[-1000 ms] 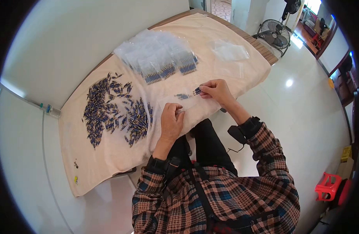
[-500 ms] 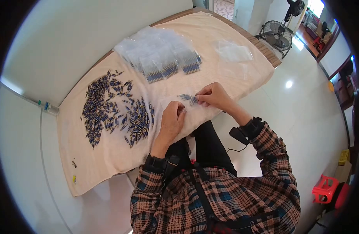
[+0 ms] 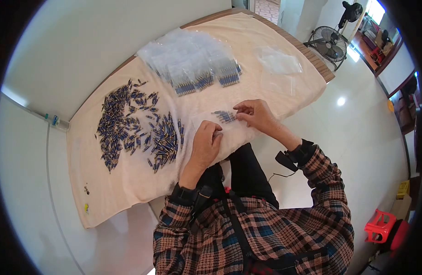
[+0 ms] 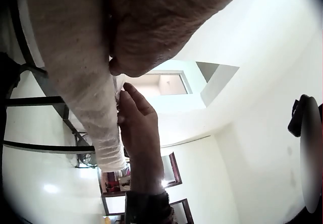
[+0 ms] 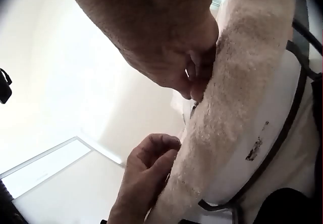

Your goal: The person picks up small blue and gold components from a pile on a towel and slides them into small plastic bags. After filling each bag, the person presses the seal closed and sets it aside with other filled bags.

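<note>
In the head view, several small blue-and-gold pieces [image 3: 226, 117] lie side by side at a clear bag [image 3: 202, 120] on the towel near the front edge. My left hand [image 3: 202, 149], its fingers curled, pinches the near-left part of the bag. My right hand [image 3: 261, 117] is at the right end of the row, thumb and index finger bent and slightly apart, fingertips by the pieces. The left wrist view shows my right hand [image 4: 139, 128] low over the towel; the right wrist view shows my left hand [image 5: 146, 173], thumb against index finger.
Loose blue-and-gold pieces [image 3: 114, 123] form large piles on the left of the towel [image 3: 114, 197]. Filled clear bags [image 3: 188, 59] lie stacked at the back, flat empty bags [image 3: 279, 62] at the back right. A fan [image 3: 329, 43] and red stool [image 3: 379, 225] stand on the floor.
The pieces my right hand held now lie beside the others at the bag. Its thumb and index finger have parted a little. My left hand has hardly moved.
</note>
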Demonstrator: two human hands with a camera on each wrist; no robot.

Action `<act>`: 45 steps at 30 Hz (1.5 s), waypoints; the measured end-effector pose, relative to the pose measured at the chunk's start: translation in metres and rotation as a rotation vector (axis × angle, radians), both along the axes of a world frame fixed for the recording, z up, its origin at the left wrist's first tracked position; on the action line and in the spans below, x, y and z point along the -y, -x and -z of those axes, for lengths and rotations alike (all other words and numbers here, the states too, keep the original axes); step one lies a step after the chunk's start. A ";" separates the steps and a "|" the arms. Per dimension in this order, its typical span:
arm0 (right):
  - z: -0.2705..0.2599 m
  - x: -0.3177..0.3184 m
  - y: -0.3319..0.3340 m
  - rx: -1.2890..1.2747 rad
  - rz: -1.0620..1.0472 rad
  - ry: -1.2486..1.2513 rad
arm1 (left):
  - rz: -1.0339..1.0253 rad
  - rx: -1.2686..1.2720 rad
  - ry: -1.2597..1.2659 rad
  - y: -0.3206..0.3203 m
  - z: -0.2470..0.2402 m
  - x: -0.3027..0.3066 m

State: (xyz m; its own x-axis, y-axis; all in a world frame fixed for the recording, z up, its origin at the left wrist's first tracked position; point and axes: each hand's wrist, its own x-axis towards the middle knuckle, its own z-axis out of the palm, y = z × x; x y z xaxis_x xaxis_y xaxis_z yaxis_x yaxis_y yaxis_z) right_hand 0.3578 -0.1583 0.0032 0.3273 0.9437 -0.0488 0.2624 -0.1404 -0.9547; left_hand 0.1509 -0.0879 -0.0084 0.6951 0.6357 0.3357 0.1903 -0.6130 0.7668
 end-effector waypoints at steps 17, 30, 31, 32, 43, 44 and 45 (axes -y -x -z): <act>0.009 -0.013 -0.003 0.285 -0.143 -0.238 | 0.031 -0.107 -0.304 0.000 -0.003 0.015; 0.007 -0.039 -0.008 0.527 -0.118 -0.230 | 0.040 -0.095 -0.354 0.001 0.007 0.009; 0.007 -0.039 -0.006 0.513 -0.154 -0.245 | 0.003 -0.111 -0.356 0.003 0.008 0.009; 0.004 -0.037 -0.006 0.492 -0.155 -0.191 | 0.012 -0.079 -0.354 0.002 0.007 0.010; 0.008 -0.024 -0.020 0.251 -0.179 -0.137 | -0.070 0.127 -0.278 0.050 -0.005 0.002; 0.013 -0.022 -0.023 0.205 -0.132 -0.179 | -0.147 0.081 -0.344 0.067 -0.011 -0.003; 0.016 -0.019 -0.025 0.160 -0.082 -0.220 | -0.243 0.044 -0.371 0.081 -0.012 -0.011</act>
State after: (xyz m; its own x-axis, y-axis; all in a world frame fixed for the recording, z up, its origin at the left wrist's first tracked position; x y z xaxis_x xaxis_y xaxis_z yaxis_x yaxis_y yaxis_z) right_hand 0.3825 -0.1390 -0.0130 0.2362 0.9496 0.2059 0.4141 0.0933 -0.9054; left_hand 0.0697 -0.0770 0.0041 0.5205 0.6096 0.5979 0.3344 -0.7898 0.5141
